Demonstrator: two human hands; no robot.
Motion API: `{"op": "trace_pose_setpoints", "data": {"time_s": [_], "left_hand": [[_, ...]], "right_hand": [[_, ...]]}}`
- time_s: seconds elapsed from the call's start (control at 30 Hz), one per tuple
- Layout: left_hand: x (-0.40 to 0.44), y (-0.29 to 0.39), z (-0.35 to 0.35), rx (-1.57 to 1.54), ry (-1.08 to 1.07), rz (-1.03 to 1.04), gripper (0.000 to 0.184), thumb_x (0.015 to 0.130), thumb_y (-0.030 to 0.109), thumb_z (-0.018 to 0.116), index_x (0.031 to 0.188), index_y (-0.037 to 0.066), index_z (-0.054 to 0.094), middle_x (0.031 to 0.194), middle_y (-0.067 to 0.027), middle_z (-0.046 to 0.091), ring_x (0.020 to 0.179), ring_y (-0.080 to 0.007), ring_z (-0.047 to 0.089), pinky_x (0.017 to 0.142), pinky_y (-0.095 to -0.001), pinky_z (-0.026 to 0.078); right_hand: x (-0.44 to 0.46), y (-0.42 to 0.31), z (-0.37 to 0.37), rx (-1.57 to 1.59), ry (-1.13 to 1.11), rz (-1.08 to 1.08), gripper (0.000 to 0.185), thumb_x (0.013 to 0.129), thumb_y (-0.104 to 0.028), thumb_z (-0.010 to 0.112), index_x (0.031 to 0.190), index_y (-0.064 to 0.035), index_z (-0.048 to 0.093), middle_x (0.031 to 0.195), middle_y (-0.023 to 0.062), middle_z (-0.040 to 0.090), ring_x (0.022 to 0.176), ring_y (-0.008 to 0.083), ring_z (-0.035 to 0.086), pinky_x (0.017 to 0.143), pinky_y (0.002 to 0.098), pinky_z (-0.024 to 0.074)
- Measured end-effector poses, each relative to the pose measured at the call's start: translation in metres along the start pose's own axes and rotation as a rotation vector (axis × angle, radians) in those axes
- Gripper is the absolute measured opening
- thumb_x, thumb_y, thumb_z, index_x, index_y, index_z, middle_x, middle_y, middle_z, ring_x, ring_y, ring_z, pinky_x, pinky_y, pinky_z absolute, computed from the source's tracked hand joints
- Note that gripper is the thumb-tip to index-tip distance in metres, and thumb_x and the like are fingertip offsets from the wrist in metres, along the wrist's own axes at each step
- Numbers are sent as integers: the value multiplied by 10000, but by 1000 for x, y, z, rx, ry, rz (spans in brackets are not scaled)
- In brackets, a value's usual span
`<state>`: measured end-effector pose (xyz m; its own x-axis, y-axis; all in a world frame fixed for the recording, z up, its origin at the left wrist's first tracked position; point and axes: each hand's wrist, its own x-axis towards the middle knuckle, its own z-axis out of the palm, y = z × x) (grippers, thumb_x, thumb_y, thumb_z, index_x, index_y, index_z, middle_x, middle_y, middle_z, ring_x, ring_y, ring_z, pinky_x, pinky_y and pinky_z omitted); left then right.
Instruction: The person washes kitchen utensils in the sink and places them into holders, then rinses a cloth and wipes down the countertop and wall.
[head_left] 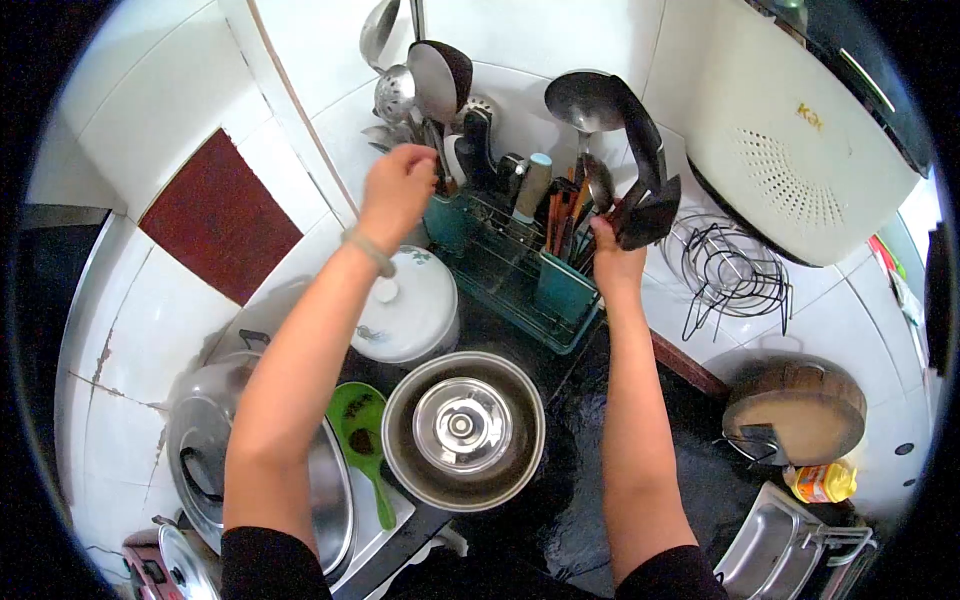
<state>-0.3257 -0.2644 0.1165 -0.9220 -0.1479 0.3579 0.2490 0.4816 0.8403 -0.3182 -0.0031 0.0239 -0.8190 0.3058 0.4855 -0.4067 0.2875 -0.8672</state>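
My left hand (pixel 400 190) is closed at the left end of the green utensil rack (pixel 505 290), beside the metal ladles and skimmer (pixel 395 92); whatever its fingers hold is hidden. At the rack's right end, my right hand (pixel 618 255) has its fingers round the handles of utensils by the black spatula (pixel 650 215). A large ladle (pixel 585 102) leans above it. Between the hands stand a knife with a blue-tipped handle (pixel 533 185) and several chopsticks (pixel 565 210).
Below the rack are a white lidded pot (pixel 408 310), a steel pot (pixel 395 445) with a shiny lid inside, and a green ladle (pixel 368 440). A wire stand (pixel 730 265), cutting board (pixel 795 410), yellow bottle (pixel 825 483) and sink (pixel 765 545) lie to the right.
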Motion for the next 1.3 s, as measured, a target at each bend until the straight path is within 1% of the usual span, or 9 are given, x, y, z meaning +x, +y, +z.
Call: {"op": "trace_pose_setpoints", "data": {"time_s": [0.23, 0.37, 0.53, 0.73, 0.8, 0.83, 1.0, 1.17, 1.3], "left_hand": [[25, 0, 47, 431, 72, 245, 308, 707, 227, 675, 852, -32, 593, 782, -242, 600, 766, -391, 584, 695, -416, 463], [15, 13, 52, 509, 86, 268, 274, 707, 209, 675, 808, -30, 588, 761, -237, 598, 748, -390, 587, 672, -428, 460], [6, 11, 66, 305, 370, 306, 299, 743, 162, 644, 949, -3, 504, 729, -250, 586, 727, -409, 579, 640, -455, 451], [18, -5, 56, 410, 328, 414, 313, 790, 170, 614, 981, 0, 434, 753, -251, 581, 737, -437, 559, 615, -470, 437], [11, 2, 46, 346, 248, 453, 300, 762, 170, 664, 956, 41, 475, 748, -207, 594, 659, -359, 592, 562, -399, 456], [9, 2, 48, 391, 358, 538, 308, 758, 167, 669, 968, 47, 478, 724, -197, 589, 638, -353, 588, 547, -392, 454], [6, 11, 59, 405, 288, 565, 310, 756, 171, 667, 981, 38, 501, 734, -169, 588, 637, -343, 591, 541, -383, 460], [6, 44, 62, 469, 474, 786, 285, 773, 152, 628, 957, -1, 473, 778, -190, 578, 703, -373, 573, 577, -412, 461], [19, 65, 54, 425, 474, 821, 266, 782, 158, 615, 943, 1, 473, 786, -187, 567, 709, -370, 572, 593, -406, 470]], "right_hand": [[-1, -2, -2, -5, -12, 1, 278, 792, -88, 615, 1036, 15, 530, 883, 93, 589, 825, 206, 544, 770, 307, 416], [0, 1, 1, 43, 6, 43, 282, 791, -92, 613, 1038, 16, 528, 894, 96, 591, 832, 212, 544, 776, 309, 414], [-1, 0, 0, 22, 12, -24, 254, 797, -98, 605, 1012, 16, 533, 875, 114, 594, 821, 225, 545, 771, 324, 415], [-2, 1, 2, 30, 51, -49, 204, 799, -97, 602, 958, 14, 540, 832, 123, 593, 784, 257, 547, 745, 337, 420], [0, 3, 3, -53, 61, -104, 196, 796, -86, 602, 949, 21, 544, 837, 120, 597, 784, 245, 548, 746, 329, 421], [-1, 1, 2, -47, 64, -91, 198, 792, -80, 603, 949, 25, 542, 833, 118, 595, 788, 242, 550, 750, 326, 421], [0, 4, 0, -85, 47, -60, 187, 792, -69, 600, 943, 24, 542, 825, 122, 597, 780, 245, 551, 747, 330, 421], [-1, 8, 4, -74, 100, -131, 147, 801, -61, 596, 913, 24, 552, 810, 119, 602, 753, 234, 550, 723, 325, 423], [3, 14, 6, -107, 110, -115, 111, 808, -57, 587, 877, 28, 565, 790, 112, 603, 735, 230, 553, 697, 319, 430]]}}
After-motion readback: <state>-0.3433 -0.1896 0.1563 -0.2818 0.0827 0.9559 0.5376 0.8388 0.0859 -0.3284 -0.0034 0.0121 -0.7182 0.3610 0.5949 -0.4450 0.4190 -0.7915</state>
